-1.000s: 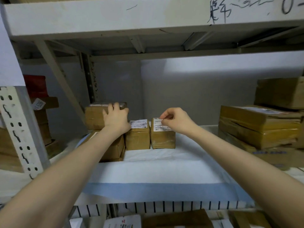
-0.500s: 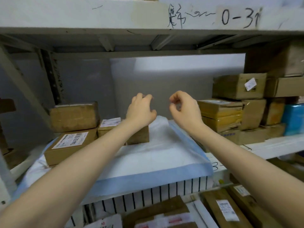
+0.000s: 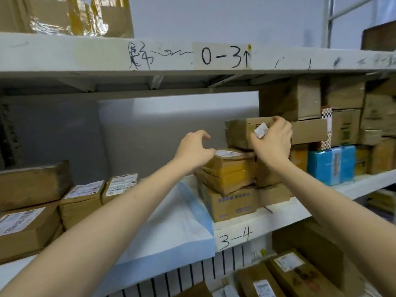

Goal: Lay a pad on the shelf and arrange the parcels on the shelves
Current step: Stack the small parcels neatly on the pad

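A white pad with a blue border (image 3: pixel 177 221) lies on the middle shelf (image 3: pixel 285 213). On its left stand several brown parcels with white labels (image 3: pixel 81 200). Right of the pad is a stack: a printed carton (image 3: pixel 231 202), a yellow-taped parcel (image 3: pixel 231 168), and on top a brown parcel with a small label (image 3: pixel 240 131). My right hand (image 3: pixel 273 142) grips that top parcel, fingers over its upper edge and thumb by the label. My left hand (image 3: pixel 194 150) hovers with loosely curled fingers, holding nothing, just left of the yellow-taped parcel.
More cartons and a blue parcel (image 3: pixel 331 165) fill the shelf's right side up to the beam marked "0-3" (image 3: pixel 225 56). Taped boxes sit on the top shelf (image 3: pixel 75 16). Labelled boxes (image 3: pixel 295 273) lie on the shelf below.
The view has swung right. Both hands left the small parcels on the pad and moved right to the stack; my right hand has taken hold of the top brown parcel.
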`<state>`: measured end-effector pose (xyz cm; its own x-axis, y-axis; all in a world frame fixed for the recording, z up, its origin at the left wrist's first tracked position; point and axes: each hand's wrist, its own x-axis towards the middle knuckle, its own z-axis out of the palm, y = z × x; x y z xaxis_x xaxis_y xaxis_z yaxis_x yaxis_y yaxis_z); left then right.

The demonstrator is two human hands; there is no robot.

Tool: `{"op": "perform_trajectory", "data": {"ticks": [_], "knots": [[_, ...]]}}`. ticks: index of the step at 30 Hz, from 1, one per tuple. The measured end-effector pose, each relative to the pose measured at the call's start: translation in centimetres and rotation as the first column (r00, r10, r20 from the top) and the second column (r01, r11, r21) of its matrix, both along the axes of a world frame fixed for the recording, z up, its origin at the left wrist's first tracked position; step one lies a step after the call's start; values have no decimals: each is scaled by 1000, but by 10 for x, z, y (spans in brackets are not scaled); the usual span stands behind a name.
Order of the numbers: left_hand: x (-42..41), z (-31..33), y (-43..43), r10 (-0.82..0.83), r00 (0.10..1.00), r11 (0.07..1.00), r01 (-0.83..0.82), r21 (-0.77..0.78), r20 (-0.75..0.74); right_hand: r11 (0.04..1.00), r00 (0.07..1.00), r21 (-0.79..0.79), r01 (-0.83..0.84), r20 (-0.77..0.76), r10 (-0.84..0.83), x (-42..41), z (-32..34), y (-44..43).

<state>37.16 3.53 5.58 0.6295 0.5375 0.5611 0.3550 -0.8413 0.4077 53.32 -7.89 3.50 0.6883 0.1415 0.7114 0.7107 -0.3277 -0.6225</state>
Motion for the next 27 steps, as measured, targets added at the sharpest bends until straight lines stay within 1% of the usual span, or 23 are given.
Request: {"op": "perform_trajectory", "data": {"ticks": [3,7,10,12,13,15,17,18,20,22,23,25,27], "knots": [[38,9,-15,-26,999,995,30,-98,39,996,1000,-85,8,14,-6,32,12,-7],[86,15,-31,3,999,975,8,-222,48,969,997,-246,11,74,7,54,21,-9],[111,20,-38,9,996,938,23,-345,90,932,998,-360,-35,36,51,63,29,-9],[120,23,-40,14,992,894,44,-446,127,919,996,-387,-77,10,87,67,32,-10],[125,24,-41,18,988,853,64,-517,150,922,993,-374,-104,10,116,70,33,-11],[127,24,-43,29,976,747,123,-654,217,938,982,-311,-152,62,180,71,33,-13],[126,22,-44,63,949,698,179,-694,309,949,953,-231,-215,160,255,67,31,-16],[123,21,-44,76,926,680,222,-698,369,940,926,-186,-284,203,320,64,30,-17],[113,18,-47,101,848,627,351,-695,520,874,835,-114,-473,258,486,55,25,-17],[99,17,-49,151,711,532,527,-663,686,798,745,-102,-594,303,594,44,20,-13],[92,18,-49,192,641,495,591,-637,744,760,705,-84,-644,319,633,39,18,-11],[72,17,-41,281,543,485,631,-606,791,648,622,45,-760,342,705,27,15,-6],[54,18,-30,329,518,486,624,-612,790,529,563,196,-826,336,755,18,14,-1]]}}
